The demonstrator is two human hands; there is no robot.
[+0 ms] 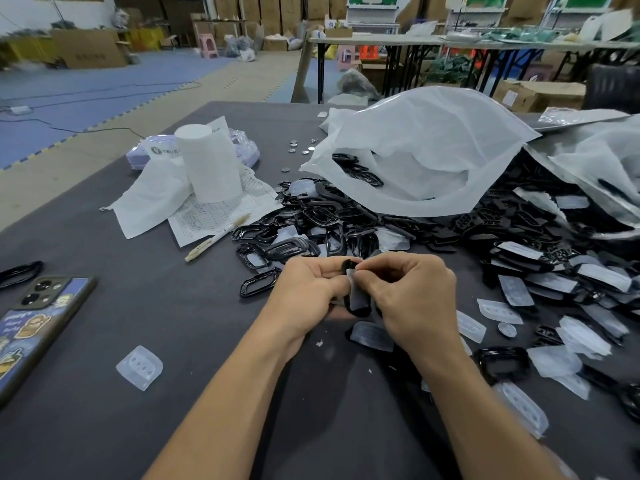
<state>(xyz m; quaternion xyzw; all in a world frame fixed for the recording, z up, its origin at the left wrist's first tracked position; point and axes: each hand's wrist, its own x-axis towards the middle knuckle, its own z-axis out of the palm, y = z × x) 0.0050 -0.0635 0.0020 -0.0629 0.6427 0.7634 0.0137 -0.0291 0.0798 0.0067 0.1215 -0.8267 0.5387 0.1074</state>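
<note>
Head view: left hand (308, 289) and right hand (412, 292) pinch a black frame (360, 310), open tabletop (194, 323) reaches left to the phone (38, 327).

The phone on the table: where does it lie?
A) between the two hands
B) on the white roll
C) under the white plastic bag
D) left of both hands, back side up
D: the phone lies back up, its camera lenses showing, well left of the left hand and the right hand, which both hold a small black part.
</note>
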